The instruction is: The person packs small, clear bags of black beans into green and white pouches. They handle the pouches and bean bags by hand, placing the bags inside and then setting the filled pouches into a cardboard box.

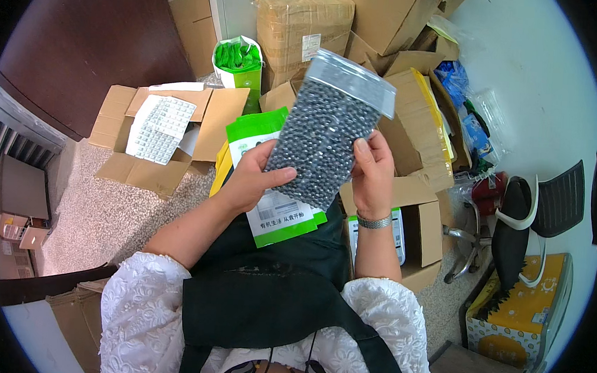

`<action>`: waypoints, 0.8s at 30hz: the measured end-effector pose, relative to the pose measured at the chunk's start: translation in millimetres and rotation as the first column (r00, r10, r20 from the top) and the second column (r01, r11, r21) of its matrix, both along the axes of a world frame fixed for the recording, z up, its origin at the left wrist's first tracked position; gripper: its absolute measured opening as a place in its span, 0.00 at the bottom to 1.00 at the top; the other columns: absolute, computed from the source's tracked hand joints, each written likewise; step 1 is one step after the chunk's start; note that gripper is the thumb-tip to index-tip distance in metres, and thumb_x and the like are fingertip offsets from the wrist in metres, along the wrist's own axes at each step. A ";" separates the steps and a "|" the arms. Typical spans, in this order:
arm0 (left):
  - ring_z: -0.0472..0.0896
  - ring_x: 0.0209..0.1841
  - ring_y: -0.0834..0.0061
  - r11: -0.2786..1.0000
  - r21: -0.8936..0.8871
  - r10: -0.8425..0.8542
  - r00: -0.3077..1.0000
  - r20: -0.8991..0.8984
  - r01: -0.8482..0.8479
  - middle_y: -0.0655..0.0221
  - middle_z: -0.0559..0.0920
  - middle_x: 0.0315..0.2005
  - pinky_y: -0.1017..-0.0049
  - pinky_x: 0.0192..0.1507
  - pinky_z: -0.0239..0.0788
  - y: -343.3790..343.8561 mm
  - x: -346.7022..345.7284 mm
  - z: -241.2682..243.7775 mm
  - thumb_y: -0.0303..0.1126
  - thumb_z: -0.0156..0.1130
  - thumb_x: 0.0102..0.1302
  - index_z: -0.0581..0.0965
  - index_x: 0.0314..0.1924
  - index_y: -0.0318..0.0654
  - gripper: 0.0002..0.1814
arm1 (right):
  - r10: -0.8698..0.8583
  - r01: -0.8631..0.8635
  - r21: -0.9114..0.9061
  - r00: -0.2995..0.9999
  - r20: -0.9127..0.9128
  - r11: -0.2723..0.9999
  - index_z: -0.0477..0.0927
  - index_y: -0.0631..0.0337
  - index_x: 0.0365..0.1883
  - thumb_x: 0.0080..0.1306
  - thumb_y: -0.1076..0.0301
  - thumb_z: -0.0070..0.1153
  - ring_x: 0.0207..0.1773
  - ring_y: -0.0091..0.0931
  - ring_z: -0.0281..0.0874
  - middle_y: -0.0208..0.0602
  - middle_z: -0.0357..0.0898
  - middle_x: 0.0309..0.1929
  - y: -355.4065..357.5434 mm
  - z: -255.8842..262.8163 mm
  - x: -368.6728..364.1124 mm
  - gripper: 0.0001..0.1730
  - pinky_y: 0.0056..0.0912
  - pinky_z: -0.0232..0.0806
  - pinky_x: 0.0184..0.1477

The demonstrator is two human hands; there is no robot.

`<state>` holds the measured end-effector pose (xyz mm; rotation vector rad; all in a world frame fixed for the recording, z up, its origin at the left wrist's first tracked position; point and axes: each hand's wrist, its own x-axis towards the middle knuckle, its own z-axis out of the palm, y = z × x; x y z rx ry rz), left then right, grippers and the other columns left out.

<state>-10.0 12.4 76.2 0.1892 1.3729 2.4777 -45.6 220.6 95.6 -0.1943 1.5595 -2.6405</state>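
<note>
Between both hands is a clear plastic bag [326,137] packed with small dark grains or beads, its flat clear top edge tilted up and to the right. My left hand [251,176] grips its lower left side, thumb on the front. On the right side, my right hand [373,170] pinches the edge between thumb and fingers. Under it, on my lap, lie green-and-white printed pouches [284,218] bearing writing, partly hidden by the bag and my left hand. Something yellow [222,168] shows beside them.
An opened cardboard box [152,176] with label sheets [162,128] stands at left. Behind it is a carton of green pouches [238,56]. Another open box [430,234] sits by my right forearm. A taped carton [301,34] stands ahead; an office chair [518,203] is at right.
</note>
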 end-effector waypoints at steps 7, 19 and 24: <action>0.74 0.53 0.76 0.989 0.136 0.055 0.998 0.005 -0.055 0.66 0.75 0.51 0.72 0.57 0.65 -2.7 -0.9 -5.9 0.24 0.62 0.59 0.63 0.61 0.32 0.30 | 0.176 -0.167 0.093 0.979 -0.103 0.982 0.53 0.65 0.66 0.60 0.75 0.57 0.55 0.28 0.71 0.42 0.69 0.57 -11.7 3.9 14.0 0.38 0.29 0.63 0.56; 0.71 0.59 0.62 0.851 0.485 -0.163 0.978 -0.126 0.204 0.55 0.69 0.58 0.66 0.61 0.62 -60.7 -23.3 35.9 0.52 0.55 0.65 0.52 0.68 0.33 0.41 | -0.058 0.744 0.458 0.550 -0.833 0.487 0.77 0.57 0.49 0.52 0.80 0.59 0.53 0.34 0.73 0.36 0.77 0.50 -10.9 -15.2 11.9 0.24 0.40 0.64 0.54; 0.74 0.55 0.66 0.971 0.235 0.037 0.999 0.022 -0.041 0.57 0.74 0.54 0.66 0.59 0.64 -53.5 -17.5 22.4 0.30 0.56 0.63 0.64 0.61 0.29 0.28 | 0.270 0.914 0.293 0.218 -0.938 0.279 0.83 0.44 0.35 0.54 0.72 0.56 0.55 0.29 0.69 0.23 0.79 0.48 -9.7 -11.4 14.7 0.12 0.40 0.54 0.62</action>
